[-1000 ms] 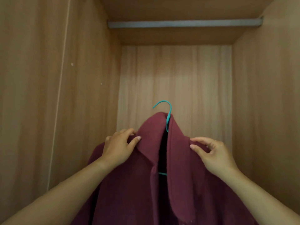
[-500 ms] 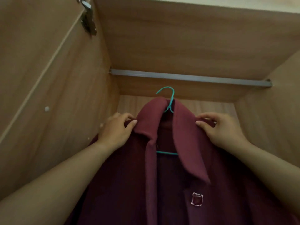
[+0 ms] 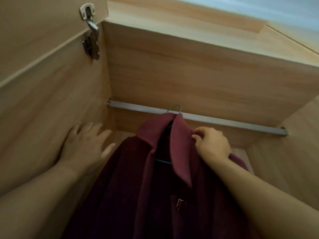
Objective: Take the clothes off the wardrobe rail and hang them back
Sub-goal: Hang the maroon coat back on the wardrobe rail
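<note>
A dark red coat (image 3: 155,187) with a wide collar hangs on a teal wire hanger (image 3: 176,109). The hanger's hook sits at the grey metal wardrobe rail (image 3: 224,123); I cannot tell whether it rests on it. My right hand (image 3: 211,144) grips the coat's right shoulder just below the collar. My left hand (image 3: 86,145) is off the coat, fingers spread, beside the wardrobe's left wall. A pale square button (image 3: 180,203) shows on the coat's front.
The wardrobe's wooden left wall (image 3: 51,109), right wall (image 3: 284,161) and top panel (image 3: 189,75) close in around the coat. A metal door hinge (image 3: 91,40) is fixed at the upper left. The rail runs bare on both sides of the hanger.
The coat and hanger rose to the rail. My left hand let go of the coat's left shoulder and opened toward the left wall. The view tilted further up.
</note>
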{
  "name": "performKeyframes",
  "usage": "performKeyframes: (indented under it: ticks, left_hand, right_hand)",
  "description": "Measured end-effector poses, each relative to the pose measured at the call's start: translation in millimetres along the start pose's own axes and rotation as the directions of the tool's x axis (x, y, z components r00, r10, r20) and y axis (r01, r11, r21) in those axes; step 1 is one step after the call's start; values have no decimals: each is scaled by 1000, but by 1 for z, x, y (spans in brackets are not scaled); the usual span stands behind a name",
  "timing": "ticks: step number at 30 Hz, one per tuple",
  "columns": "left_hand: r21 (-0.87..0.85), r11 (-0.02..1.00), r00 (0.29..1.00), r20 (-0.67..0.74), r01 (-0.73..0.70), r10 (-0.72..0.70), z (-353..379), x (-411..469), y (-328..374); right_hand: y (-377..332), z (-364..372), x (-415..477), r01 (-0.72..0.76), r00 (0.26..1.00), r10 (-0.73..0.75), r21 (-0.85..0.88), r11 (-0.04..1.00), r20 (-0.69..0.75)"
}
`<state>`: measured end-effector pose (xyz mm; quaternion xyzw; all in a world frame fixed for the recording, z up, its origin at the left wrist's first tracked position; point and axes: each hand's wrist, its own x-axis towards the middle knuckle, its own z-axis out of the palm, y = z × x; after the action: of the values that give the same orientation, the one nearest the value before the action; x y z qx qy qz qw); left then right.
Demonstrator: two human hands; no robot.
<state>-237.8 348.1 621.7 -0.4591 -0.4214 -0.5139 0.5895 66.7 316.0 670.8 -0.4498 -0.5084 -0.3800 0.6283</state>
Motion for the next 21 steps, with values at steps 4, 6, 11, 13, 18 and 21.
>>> performKeyframes:
  ticks: [4, 6, 11, 13, 18, 21]
  left_hand:
    - [61, 997, 999, -29, -44, 46, 17, 4, -12]
    - [81, 995, 998, -13, -59, 60, 22, 3, -14]
    - [68, 997, 998, 51, -27, 24, 20, 3, -14]
    - [75, 997, 997, 68, -34, 29, 18, 2, -13]
    - [60, 998, 995, 90, -37, 31, 14, 1, -11]
    - [22, 999, 995, 96, -31, 29, 11, 0, -11]
  right_hand:
    - [-11, 16, 28, -40, 999, 40, -12, 999, -30]
    - [-15, 25, 37, -47, 999, 47, -21, 999, -23]
    - [-16, 56, 28, 24, 997, -16, -107, 994, 69]
    - [-17, 61, 20, 47, 996, -38, -110, 993, 78]
    - [-25, 48, 17, 39, 997, -34, -67, 997, 73]
    - [-27, 41, 15, 43, 995, -39, -43, 998, 94]
